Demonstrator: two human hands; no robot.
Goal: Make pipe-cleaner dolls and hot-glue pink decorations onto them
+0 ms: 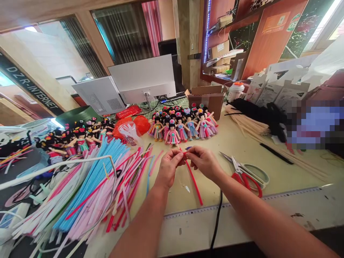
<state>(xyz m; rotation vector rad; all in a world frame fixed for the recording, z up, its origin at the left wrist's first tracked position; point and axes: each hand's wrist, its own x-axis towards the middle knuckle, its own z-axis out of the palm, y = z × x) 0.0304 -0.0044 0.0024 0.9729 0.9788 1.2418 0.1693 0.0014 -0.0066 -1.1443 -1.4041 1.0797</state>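
My left hand [172,163] and my right hand [202,161] meet over the middle of the table, fingertips nearly touching. Both are closed in a pinch on a red pipe cleaner [195,184], whose long tail slants down toward the ruler. The bit between the fingertips is small and partly hidden by them. Just beyond my hands stands a group of small dolls [173,135] in colourful striped skirts with black hair. Scissors with red handles [245,179] lie open-bladed to the right of my right hand, together with a second, pale-handled pair [258,172].
Bundles of blue pipe cleaners [92,182] and pink ones spread across the left side. More dolls [80,138] lie behind them. A ruler strip [285,194] runs along the front. Wooden sticks [249,123] and black fuzzy stems [258,111] lie right; a cardboard box [208,98] and monitor [143,77] stand behind.
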